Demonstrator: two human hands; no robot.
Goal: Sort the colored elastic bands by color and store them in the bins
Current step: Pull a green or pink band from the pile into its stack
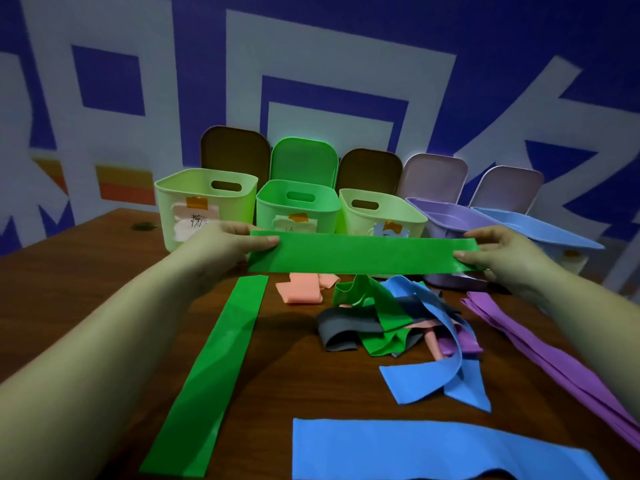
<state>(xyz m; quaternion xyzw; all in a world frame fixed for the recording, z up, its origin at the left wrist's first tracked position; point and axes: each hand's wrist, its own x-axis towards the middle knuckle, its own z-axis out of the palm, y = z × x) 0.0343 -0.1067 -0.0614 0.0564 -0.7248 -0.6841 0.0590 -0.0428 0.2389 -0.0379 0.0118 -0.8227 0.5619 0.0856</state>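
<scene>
I hold a green elastic band (360, 255) stretched flat in the air in front of the bins. My left hand (228, 244) pinches its left end and my right hand (498, 254) pinches its right end. Another green band (214, 372) lies flat on the table at the left. A blue band (429, 452) lies flat near the front edge. Purple bands (554, 355) are stacked at the right. A tangled pile (394, 323) of green, blue, grey, pink and purple bands sits in the middle, with a pink band (303, 289) behind it.
Several open bins stand in a row at the back of the wooden table (86, 271): a pale green bin (204, 199), a green bin (298, 206), another pale green bin (377, 213), a purple bin (450, 216) and a blue bin (540, 230). Lids lean against the wall behind them.
</scene>
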